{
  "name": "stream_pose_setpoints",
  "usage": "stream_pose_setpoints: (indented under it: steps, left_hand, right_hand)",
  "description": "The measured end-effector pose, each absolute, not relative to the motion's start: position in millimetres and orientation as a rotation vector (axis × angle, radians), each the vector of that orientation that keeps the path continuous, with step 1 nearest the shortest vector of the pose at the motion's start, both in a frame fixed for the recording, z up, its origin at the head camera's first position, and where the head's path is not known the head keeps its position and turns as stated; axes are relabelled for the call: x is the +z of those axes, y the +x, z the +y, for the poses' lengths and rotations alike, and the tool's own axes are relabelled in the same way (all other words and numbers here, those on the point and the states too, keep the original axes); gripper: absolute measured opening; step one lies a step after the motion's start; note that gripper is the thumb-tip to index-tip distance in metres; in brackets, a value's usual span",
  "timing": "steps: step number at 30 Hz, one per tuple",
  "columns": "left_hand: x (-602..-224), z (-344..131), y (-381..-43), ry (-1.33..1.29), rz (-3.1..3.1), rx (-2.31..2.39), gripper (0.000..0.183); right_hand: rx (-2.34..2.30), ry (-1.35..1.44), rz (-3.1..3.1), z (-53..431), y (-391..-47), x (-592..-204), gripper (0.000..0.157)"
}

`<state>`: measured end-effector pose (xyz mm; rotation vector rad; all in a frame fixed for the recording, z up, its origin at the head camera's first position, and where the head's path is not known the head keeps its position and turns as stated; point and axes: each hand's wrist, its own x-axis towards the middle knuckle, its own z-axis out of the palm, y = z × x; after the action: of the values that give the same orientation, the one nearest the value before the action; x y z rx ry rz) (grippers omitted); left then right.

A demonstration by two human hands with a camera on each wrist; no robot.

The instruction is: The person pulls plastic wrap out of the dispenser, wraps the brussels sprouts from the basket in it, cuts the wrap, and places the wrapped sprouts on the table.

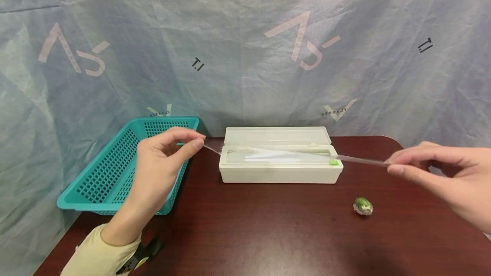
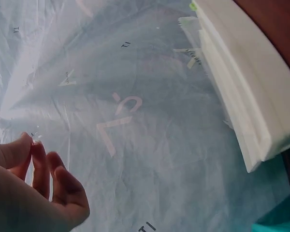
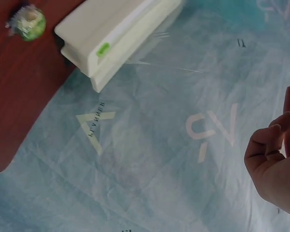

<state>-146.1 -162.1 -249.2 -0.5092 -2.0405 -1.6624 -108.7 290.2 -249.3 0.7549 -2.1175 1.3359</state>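
Note:
A sheet of clear plastic wrap (image 1: 360,160) stretches between both hands, over a white wrap dispenser (image 1: 280,174). My left hand (image 1: 157,163) pinches one end of the sheet between thumb and index finger, left of the dispenser. On the other side, my right hand (image 1: 452,173) pinches the opposite end with thumb and fingers. The dispenser's lid (image 1: 278,136) stands raised at the back, and a green slider (image 1: 334,162) sits at its right front. In the left wrist view the left hand (image 2: 43,188) shows thumb and fingertip together.
Left of the dispenser stands a teal perforated basket (image 1: 69,203), partly behind the left hand. A small green item in clear wrap (image 1: 362,206) lies on the dark red table (image 1: 249,229) at the right. Behind the table hangs a printed grey-blue sheet (image 1: 245,54).

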Motion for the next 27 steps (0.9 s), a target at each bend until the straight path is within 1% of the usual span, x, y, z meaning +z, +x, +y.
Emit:
stream_pose_setpoints:
  steps: [3,5,8,12,17,23,27]
  left_hand:
    - [-256.4,-168.9,-136.8,-0.578,-2.080,-1.607,0.007]
    - [-262.3,-174.5,-131.3,-0.630,-2.106,-1.586,0.009]
    - [-272.5,-183.4,-123.5,-0.703,-2.164,-1.557,0.014]
    - [-287.2,-193.1,-113.3,-0.809,-2.254,-1.515,0.022]
    - [-303.4,-199.4,-103.3,-1.003,-2.317,-1.456,0.030]
    - [-322.4,-200.6,-98.6,-1.192,-2.340,-1.394,0.031]
    - [-339.0,-200.0,-100.8,-1.346,-2.316,-1.288,0.026]
  right_hand:
    - [1.463,0.900,-2.030,293.9,-104.3,-263.9,0.029]
    - [1.440,0.925,-2.058,294.0,-98.7,-270.9,0.031]
    - [1.510,1.041,-2.042,295.8,-95.0,-282.1,0.035]
    - [1.447,1.017,-2.157,299.7,-87.6,-294.6,0.041]
    - [1.202,0.871,-2.386,307.3,-78.7,-309.8,0.046]
    - [1.214,0.994,-2.452,319.6,-80.9,-339.1,0.048]
    - [1.320,1.109,-2.565,325.5,-84.9,-352.4,0.044]
